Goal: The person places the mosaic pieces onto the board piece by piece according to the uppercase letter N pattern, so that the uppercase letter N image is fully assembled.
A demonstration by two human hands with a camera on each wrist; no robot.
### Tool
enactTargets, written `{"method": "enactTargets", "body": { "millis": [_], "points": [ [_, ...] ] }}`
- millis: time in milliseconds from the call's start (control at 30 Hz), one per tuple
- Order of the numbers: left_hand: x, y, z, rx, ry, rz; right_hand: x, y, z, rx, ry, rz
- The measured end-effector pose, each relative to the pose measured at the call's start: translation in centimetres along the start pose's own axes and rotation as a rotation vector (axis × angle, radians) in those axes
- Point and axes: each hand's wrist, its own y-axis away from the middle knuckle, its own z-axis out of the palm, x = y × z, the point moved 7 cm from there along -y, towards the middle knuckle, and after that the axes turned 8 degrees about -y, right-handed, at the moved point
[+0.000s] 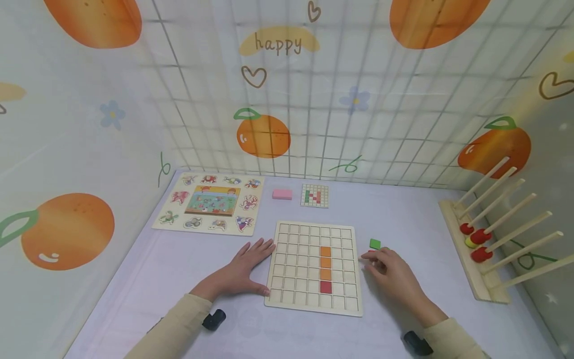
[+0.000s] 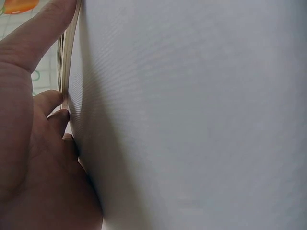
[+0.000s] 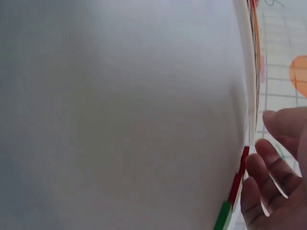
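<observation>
A square wooden grid board [image 1: 291, 269] lies on the table, with several orange tiles [image 1: 325, 262] and one red tile [image 1: 326, 287] stacked in one column of its cells. My left hand [image 1: 239, 271] rests flat at the board's left edge, fingers spread, thumb touching its lower left corner. To the right of the board my right hand [image 1: 394, 276] hovers low, its fingers bent and thumb apart. Beside its fingertips in the right wrist view are red tiles [image 3: 235, 187] and a green tile [image 3: 222, 218]; the hand partly hides the red ones in the head view.
Behind the board lie a small pattern card [image 1: 315, 195] and a pink block [image 1: 282, 194]. An animal puzzle board [image 1: 158, 223] lies at the back left. On the right stands a wooden peg rack [image 1: 462, 254] with red and yellow beads. Patterned cloth walls surround the table.
</observation>
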Motion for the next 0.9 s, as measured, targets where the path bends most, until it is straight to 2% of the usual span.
{"method": "enactTargets", "body": {
  "millis": [200,467,900],
  "points": [
    [0.0,-0.1,0.0,0.001,0.001,0.000,1.2,-0.6,-0.9,0.034,0.000,0.032],
    [0.0,0.0,0.0,-0.001,0.005,-0.005,1.9,-0.9,-1.1,0.024,0.029,0.039],
    [-0.3,-0.1,0.2,0.002,0.000,-0.012,0.7,-1.1,-0.3,-0.018,0.042,0.000]
  ]
}}
